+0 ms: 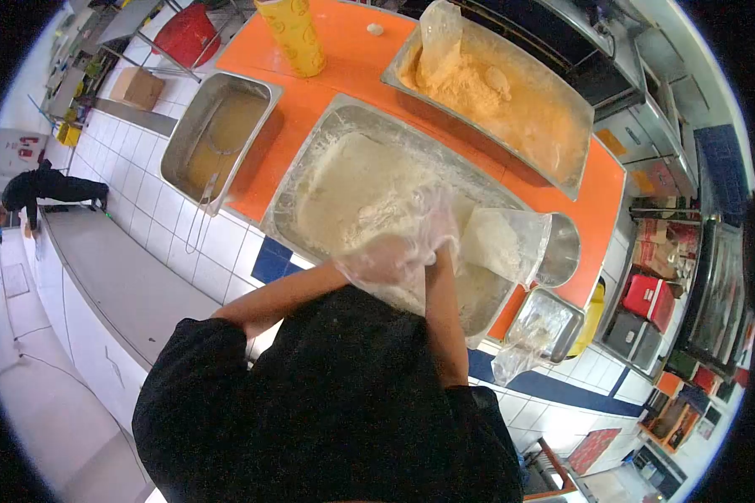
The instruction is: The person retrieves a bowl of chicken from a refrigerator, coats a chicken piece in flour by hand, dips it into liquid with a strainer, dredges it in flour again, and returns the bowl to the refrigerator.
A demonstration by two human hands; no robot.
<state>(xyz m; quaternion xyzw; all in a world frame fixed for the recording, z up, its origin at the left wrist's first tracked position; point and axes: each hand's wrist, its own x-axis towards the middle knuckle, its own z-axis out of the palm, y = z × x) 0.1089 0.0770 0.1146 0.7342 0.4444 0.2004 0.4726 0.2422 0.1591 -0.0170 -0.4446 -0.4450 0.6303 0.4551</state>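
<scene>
Risks, largest item first. The orange desk (344, 42) carries the powder tray (302, 172), and your white powder (335, 193) lies in it under your hands. Fast stirring could throw powder over the near rim, since your shirt (310, 377) sits close there. A wide far sweep could dust the orange-crumb tray (583, 159) just beyond. The liquid tray (180, 134) seems to reach past the desk's left edge, support not visible; a knock from your left elbow could jar it. The clear bag (499, 239) lies at the powder tray's right end, overlapping the metal bowl (564, 251); a sideways bump could shift it and spill its white contents. Your left hand (382, 256) and right hand (439, 222) are close together, gloved in loose plastic that could snag or drag. Both are blurred; you cannot tell here whether the fingers close on anything.

Edges and room, same order. Orange surface shows widest around the yellow cup (294, 38); between trays, only narrow strips. Your body hides part of the powder tray's near rim. Inside, the roomier side is left of your hands; rightward, the bag crowds you. The small tray (548, 323) sits at the near right edge.
</scene>
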